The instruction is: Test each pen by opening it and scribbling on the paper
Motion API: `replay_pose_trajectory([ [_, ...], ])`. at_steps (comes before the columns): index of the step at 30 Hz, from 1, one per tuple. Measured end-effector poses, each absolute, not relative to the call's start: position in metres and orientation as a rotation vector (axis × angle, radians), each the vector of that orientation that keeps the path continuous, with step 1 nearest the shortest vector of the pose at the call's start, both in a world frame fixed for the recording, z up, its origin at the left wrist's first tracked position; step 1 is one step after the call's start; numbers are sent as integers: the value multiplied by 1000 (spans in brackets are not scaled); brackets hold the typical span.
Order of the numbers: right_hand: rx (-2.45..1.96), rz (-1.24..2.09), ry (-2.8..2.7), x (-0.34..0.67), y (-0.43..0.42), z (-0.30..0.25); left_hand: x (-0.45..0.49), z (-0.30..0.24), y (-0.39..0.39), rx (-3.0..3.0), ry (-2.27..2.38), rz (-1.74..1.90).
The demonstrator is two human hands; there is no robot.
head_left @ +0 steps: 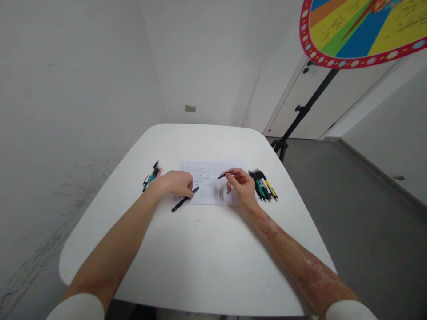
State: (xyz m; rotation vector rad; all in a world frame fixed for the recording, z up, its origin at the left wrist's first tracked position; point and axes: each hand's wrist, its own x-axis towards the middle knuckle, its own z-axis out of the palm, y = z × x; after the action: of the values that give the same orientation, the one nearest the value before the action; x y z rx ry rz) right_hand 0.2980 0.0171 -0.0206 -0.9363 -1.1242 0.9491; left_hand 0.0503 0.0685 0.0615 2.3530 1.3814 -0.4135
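Note:
My left hand (175,184) pinches the upper end of a black pen barrel (184,200), which slants down-left over the edge of a sheet of paper covered in small writing (210,172). My right hand (242,186) grips a short dark pen piece (226,174) above the paper. A thin, pale line runs between the two pieces, perhaps a pen refill, though it is too faint to tell. Beside my left hand lies a small bunch of pens (151,176). A larger bunch of black, green and yellow pens (262,184) lies just right of my right hand.
Everything lies on a white table with rounded corners (207,142), set against a white wall. To the right, a colourful prize wheel (360,26) stands on a black tripod (293,124) near a white door (333,102), above a grey floor (343,222).

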Motion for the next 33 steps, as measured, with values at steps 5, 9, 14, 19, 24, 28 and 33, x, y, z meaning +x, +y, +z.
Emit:
replay_pose_trajectory([
  [5, -892, 941, -1057, 305, 20, -20, 49, 68, 68, 2447, 1141, -134],
  [9, -845, 941, -1050, 308, 23, -23, 50, 75, 66, 2477, 1069, -55],
  [14, -871, 943, -1071, 307, 22, -23, 50, 76, 66, 2482, 1065, -56],
  [19, -900, 963, -1070, 305, 23, -23, 51, 75, 65, 2482, 1046, -32],
  [24, -915, 980, -1055, 306, 25, -26, 51, 77, 64, 2471, 1002, -5],
  [28, -922, 969, -1040, 306, 26, -24, 51, 77, 64, 2455, 992, -9],
  [33, -904, 926, -1097, 302, 20, -17, 52, 75, 65, 2481, 1008, -53],
])
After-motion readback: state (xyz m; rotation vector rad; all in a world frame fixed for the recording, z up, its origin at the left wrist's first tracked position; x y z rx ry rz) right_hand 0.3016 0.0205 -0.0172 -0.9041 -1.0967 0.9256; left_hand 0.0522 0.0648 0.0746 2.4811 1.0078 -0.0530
